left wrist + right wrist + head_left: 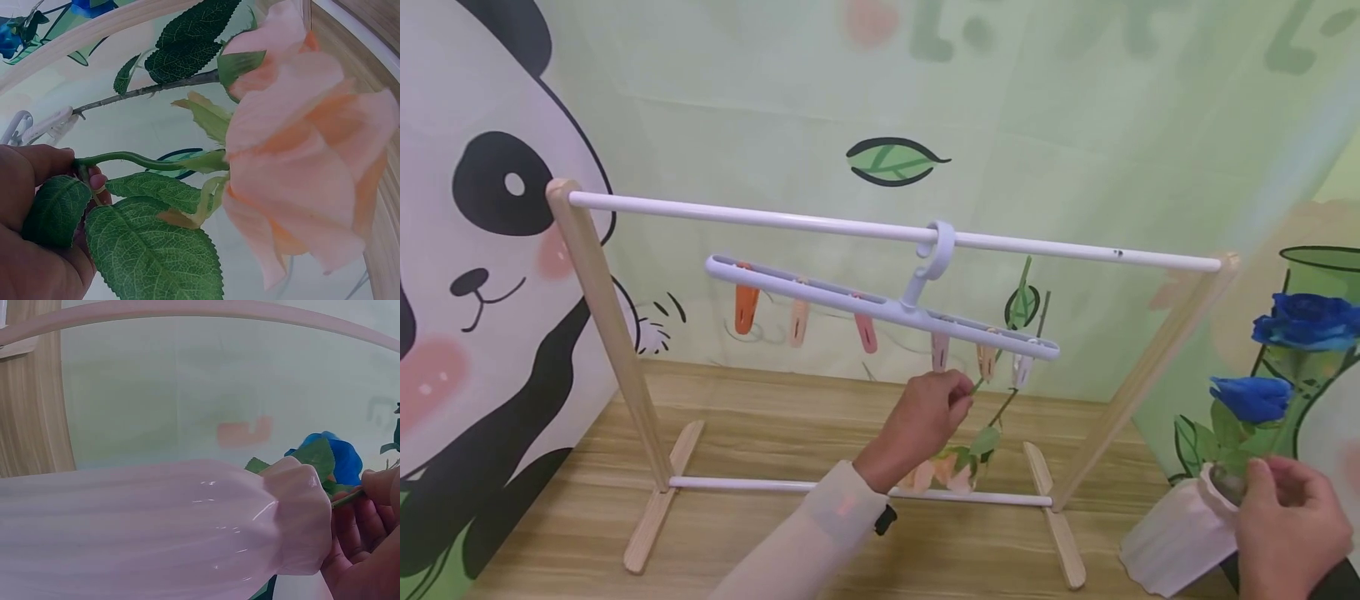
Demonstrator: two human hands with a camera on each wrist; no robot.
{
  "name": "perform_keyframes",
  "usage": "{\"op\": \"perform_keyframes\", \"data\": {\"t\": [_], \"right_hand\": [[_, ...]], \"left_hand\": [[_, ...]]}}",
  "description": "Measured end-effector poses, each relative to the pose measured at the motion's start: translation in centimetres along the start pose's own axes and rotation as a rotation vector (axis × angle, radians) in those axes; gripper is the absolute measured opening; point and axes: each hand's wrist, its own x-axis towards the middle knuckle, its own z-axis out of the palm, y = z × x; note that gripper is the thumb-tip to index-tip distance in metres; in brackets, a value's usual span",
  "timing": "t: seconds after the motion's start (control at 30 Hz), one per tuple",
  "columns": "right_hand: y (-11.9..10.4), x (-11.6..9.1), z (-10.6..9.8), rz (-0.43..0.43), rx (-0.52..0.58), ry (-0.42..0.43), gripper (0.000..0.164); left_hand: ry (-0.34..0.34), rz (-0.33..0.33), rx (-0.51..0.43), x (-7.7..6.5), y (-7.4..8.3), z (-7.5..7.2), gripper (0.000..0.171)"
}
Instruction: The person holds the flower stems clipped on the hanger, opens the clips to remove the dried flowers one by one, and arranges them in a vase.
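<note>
In the head view my left hand is just below a mauve clothespin on a lilac hanger. The left wrist view shows its thumb and fingertips pinching the green stem of a peach artificial rose, leaves beside the fingers. Behind it, a second peach rose has its stem end at a white clothespin. My right hand is at the mouth of a white fluted vase. Its thumb and fingers pinch a blue rose's green stem right at the rim.
The hanger hooks over the white top bar of a wooden rack and slopes down to the right. More clothespins, including an orange one, line it. Two blue roses rise above the vase. A panda backdrop stands behind the wood-grain table.
</note>
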Motion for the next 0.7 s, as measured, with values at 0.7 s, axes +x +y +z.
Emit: {"op": "perform_keyframes", "data": {"t": [0.7], "right_hand": [[0.92, 0.36, 0.26, -0.025, 0.045, 0.010, 0.018]], "left_hand": [[-0.001, -0.003, 0.001, -0.08, 0.03, -0.05, 0.012]]}}
